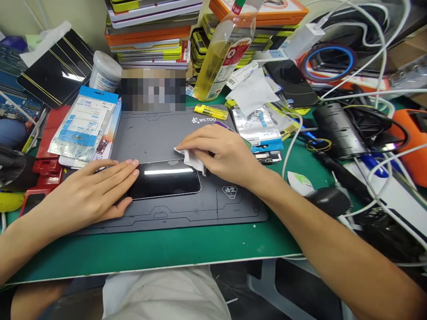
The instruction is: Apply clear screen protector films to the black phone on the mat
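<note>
A black smartphone [167,180] lies flat on a grey work mat [187,213], its glossy screen upward with a bright streak of reflected light. Across its left end rests my left hand [100,189], fingers stretched out and lying flat. My right hand [220,151] is at the phone's far right corner, its fingers closed on a folded white wipe [194,162]. The wipe touches the phone's upper right edge. Part of a rounded, purple-edged item [220,124] shows behind my right hand; the rest of it is hidden.
A bottle of yellow liquid [216,58] stands behind the mat beside a yellow tube [211,111]. Packets [83,124] and a white tub [105,73] are at the left. Stacked boxes [153,31] rise at the back. Cables and a black cylinder [338,129] crowd the right.
</note>
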The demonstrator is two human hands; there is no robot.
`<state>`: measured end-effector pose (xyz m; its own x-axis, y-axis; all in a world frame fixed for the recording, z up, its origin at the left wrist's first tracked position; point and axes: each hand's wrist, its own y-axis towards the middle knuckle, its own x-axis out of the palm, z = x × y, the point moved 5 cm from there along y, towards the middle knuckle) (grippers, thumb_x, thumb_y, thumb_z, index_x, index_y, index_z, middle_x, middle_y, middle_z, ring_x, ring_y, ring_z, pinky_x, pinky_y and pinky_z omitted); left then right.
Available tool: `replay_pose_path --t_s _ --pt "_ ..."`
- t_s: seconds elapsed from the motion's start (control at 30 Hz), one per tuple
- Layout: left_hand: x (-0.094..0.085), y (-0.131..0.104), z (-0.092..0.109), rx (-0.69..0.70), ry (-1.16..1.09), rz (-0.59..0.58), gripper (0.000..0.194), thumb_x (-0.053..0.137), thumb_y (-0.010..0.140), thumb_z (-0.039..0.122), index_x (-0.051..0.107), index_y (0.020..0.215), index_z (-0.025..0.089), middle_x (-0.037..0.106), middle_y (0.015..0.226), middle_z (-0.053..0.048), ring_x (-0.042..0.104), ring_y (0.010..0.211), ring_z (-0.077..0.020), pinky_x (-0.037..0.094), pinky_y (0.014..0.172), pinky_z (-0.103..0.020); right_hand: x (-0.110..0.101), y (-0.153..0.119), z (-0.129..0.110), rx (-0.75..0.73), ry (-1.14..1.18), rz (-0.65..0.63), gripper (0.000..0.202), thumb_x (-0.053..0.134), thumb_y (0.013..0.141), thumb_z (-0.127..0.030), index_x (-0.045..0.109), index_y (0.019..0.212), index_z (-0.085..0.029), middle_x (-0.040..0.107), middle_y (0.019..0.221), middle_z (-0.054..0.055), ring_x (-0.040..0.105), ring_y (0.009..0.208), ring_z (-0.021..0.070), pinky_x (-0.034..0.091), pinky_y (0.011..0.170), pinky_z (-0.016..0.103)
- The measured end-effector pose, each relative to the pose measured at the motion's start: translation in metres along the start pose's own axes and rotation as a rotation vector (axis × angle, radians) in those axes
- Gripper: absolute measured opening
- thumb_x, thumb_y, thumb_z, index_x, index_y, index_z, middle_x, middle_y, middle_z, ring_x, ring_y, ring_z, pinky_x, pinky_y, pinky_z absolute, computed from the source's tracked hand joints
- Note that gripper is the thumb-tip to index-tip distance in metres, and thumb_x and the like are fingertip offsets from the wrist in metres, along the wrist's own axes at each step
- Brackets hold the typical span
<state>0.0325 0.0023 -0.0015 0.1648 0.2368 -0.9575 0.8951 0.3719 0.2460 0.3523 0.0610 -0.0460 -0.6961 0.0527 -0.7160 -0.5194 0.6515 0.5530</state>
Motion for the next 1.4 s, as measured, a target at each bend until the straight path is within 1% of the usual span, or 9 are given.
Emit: replay_pose_path --t_s 0.17,0.33,0.57,0.67,0.8,0.9,1.07,1.23,1.4 --pt "0.001 -0.003 -0.003 -0.032 -0.077 -0.006 0.078 0.069 0.129 0.022 0.046 0.203 0.027 0.079 0.181 -0.014 0.090 0.153 -0.0344 0.075 0.137 -0.051 0.007 -0.003 0.004 0.036 -0.093 0.042 0.046 0.059 0.119 -0.004 0.096 0.132 -0.027 0.100 0.131 0.008 0.092 0.121 0.0305 0.073 0.108 0.051" --pt "0.004 -0.006 -0.005 -0.066 -0.142 -0.018 0.100 0.073 0.127 0.020 0.023 0.212 0.037 0.076 0.185 -0.012 0.091 0.152 -0.0349 0.073 0.140 -0.052 0.007 -0.002 0.001 0.063 -0.148 -0.008 0.043 0.058 0.125 -0.013 0.097 0.134 -0.030 0.100 0.131 0.008 0.093 0.123 0.0321 0.076 0.109 0.054" --pt "0.003 -0.002 -0.002 -0.031 -0.088 -0.036 0.105 0.068 0.129 0.018 0.005 0.213 0.030 0.076 0.183 -0.017 0.090 0.154 -0.0360 0.075 0.136 -0.053 0.004 -0.001 -0.003 0.018 -0.151 0.000 0.041 0.057 0.126 -0.014 0.096 0.137 -0.023 0.100 0.132 0.013 0.093 0.120 0.0322 0.077 0.107 0.051" --pt "0.003 -0.002 -0.001 -0.035 -0.089 -0.031 0.105 0.069 0.128 0.017 0.007 0.213 0.030 0.076 0.183 -0.017 0.090 0.155 -0.0359 0.075 0.137 -0.052 0.004 0.000 -0.006 -0.013 -0.164 0.002 0.039 0.057 0.131 -0.021 0.095 0.140 -0.019 0.099 0.131 0.015 0.092 0.119 0.0330 0.076 0.106 0.051" --pt "0.003 -0.005 -0.001 -0.030 -0.083 -0.019 0.096 0.070 0.128 0.018 0.025 0.211 0.031 0.077 0.185 -0.015 0.090 0.154 -0.0346 0.075 0.136 -0.052 0.003 0.001 -0.008 -0.002 -0.179 -0.054 0.036 0.062 0.133 -0.033 0.093 0.145 -0.021 0.098 0.136 0.016 0.090 0.125 0.0348 0.074 0.109 0.053" --pt "0.005 -0.006 -0.002 -0.031 -0.066 -0.045 0.087 0.066 0.129 0.020 0.033 0.209 0.033 0.076 0.186 -0.013 0.091 0.153 -0.0347 0.077 0.134 -0.054 0.004 0.000 -0.007 0.010 -0.182 -0.073 0.034 0.064 0.133 -0.035 0.092 0.148 -0.022 0.097 0.139 0.016 0.089 0.127 0.0359 0.074 0.111 0.054" --pt "0.004 -0.004 -0.001 -0.019 -0.056 -0.031 0.095 0.064 0.129 0.018 0.020 0.212 0.027 0.077 0.184 -0.016 0.090 0.154 -0.0351 0.076 0.136 -0.053 0.007 -0.001 0.000 0.001 -0.201 -0.019 0.033 0.064 0.131 -0.029 0.092 0.146 -0.021 0.096 0.138 0.017 0.089 0.125 0.0365 0.074 0.108 0.055" --pt "0.003 -0.004 0.000 0.014 -0.016 -0.039 0.098 0.062 0.131 0.017 0.007 0.213 0.021 0.078 0.181 -0.019 0.090 0.154 -0.0359 0.077 0.132 -0.053 0.007 -0.003 0.017 0.110 -0.198 0.045 0.038 0.065 0.123 -0.017 0.091 0.149 -0.028 0.096 0.146 0.014 0.088 0.134 0.0403 0.070 0.120 0.065" --pt "0.001 -0.007 -0.004 -0.007 -0.039 -0.023 0.095 0.062 0.132 0.016 0.013 0.213 0.029 0.079 0.182 -0.013 0.091 0.152 -0.0326 0.076 0.133 -0.053 0.001 -0.001 0.006 0.062 -0.176 0.142 0.039 0.067 0.124 -0.014 0.092 0.148 -0.031 0.097 0.154 0.010 0.087 0.148 0.0406 0.064 0.135 0.072"
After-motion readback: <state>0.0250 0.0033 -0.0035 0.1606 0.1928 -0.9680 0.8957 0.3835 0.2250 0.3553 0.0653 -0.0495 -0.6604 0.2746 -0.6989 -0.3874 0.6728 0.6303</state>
